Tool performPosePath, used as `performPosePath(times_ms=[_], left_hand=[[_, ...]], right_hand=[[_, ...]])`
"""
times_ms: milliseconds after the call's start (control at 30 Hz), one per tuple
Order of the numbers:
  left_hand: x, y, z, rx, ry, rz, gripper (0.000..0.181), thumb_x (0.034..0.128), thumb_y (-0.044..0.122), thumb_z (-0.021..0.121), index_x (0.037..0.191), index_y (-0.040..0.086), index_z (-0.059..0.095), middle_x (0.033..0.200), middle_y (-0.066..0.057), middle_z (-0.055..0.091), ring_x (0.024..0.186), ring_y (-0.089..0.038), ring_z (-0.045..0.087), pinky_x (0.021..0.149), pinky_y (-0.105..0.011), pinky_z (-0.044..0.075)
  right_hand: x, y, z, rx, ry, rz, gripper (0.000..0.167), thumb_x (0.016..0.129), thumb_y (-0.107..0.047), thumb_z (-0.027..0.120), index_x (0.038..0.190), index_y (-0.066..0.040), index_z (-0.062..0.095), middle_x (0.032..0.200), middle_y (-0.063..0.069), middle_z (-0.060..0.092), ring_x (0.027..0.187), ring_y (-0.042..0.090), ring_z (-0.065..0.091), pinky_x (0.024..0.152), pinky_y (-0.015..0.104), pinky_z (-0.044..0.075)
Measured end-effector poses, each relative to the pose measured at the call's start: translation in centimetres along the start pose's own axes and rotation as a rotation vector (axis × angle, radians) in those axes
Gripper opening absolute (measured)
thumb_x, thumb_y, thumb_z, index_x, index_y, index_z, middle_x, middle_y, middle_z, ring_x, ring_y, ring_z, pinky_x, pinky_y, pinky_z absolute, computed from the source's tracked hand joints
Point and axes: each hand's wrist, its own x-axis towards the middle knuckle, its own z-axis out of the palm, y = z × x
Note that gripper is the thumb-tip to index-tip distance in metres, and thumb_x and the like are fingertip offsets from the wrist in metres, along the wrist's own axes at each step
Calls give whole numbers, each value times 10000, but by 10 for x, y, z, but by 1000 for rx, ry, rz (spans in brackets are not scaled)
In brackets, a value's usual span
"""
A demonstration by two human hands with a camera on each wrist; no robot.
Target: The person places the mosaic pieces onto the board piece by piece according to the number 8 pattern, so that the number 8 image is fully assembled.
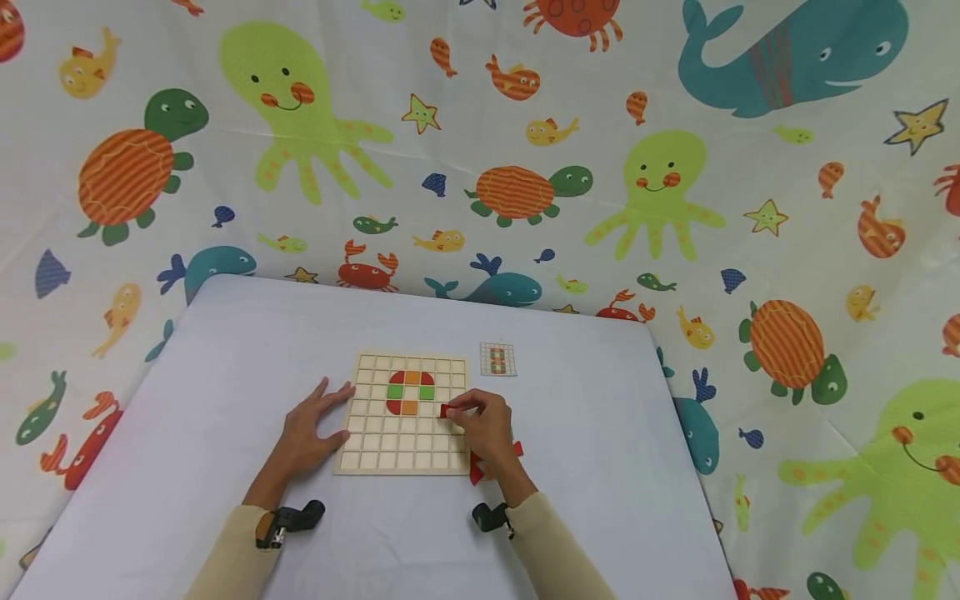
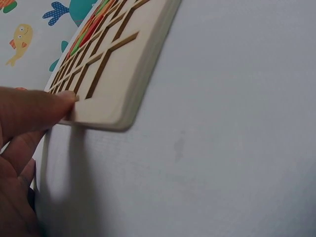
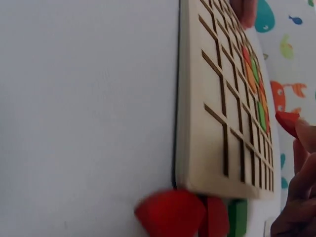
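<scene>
A square wooden grid board lies on the white table, with a ring of red, orange and green pieces in its upper middle cells. Between thumb and fingertips the right hand pinches a red piece over the board's right part; the right wrist view shows that red piece raised above the surface. The left hand rests at the board's left edge, thumb and fingers spread. In the left wrist view a digit of the left hand touches the board's rim.
Behind the board's right corner lies a small printed pattern card. Loose red pieces lie beside the board's near right corner, partly under the right hand; a green piece is among them. A sea-animal cloth hangs behind the table.
</scene>
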Motion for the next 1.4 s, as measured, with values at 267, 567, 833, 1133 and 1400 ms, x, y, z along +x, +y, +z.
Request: performPosePath(times_ms=[267,567,833,1133,1400], left_hand=[[-1,0,0,2,4,-12,748,878,123,827,1565,150,532,1693,-183,407,1619,-512,203,1218,-808,183],[-1,1,0,1,-8,-19,748,873,76,809,1564,138,529,1722,-245,318,1604,-543,209,1215,-812,169],[-3,2,-1,-5,-5,-18,747,869,48,800,1561,131,532,1719,-240,326,1602,-546,212,1215,-810,169],[-4,5,-3,7,-12,-25,747,872,53,795,1565,127,525,1722,-263,299,1595,-561,212,1209,-817,170],[-4,5,-3,15,-7,-13,741,871,57,790,1561,114,526,1716,-283,296,1585,-577,220,1201,-822,184]], right_hand=[[8,-4,29,-50,20,-32,62,885,-152,864,892,-195,820,815,-48,731,695,112,578,603,245,457],[15,-12,41,-189,31,25,84,887,-195,863,867,-251,804,787,-108,726,754,83,614,628,284,443],[19,-18,44,-214,53,39,40,896,-173,847,895,-196,815,773,-85,720,746,88,629,638,282,443],[19,-21,47,-294,46,8,136,897,-166,825,782,-217,775,698,-84,694,654,67,601,563,277,439],[19,-20,45,-265,10,18,63,904,-160,827,858,-195,801,738,-76,691,690,84,605,603,283,441]])
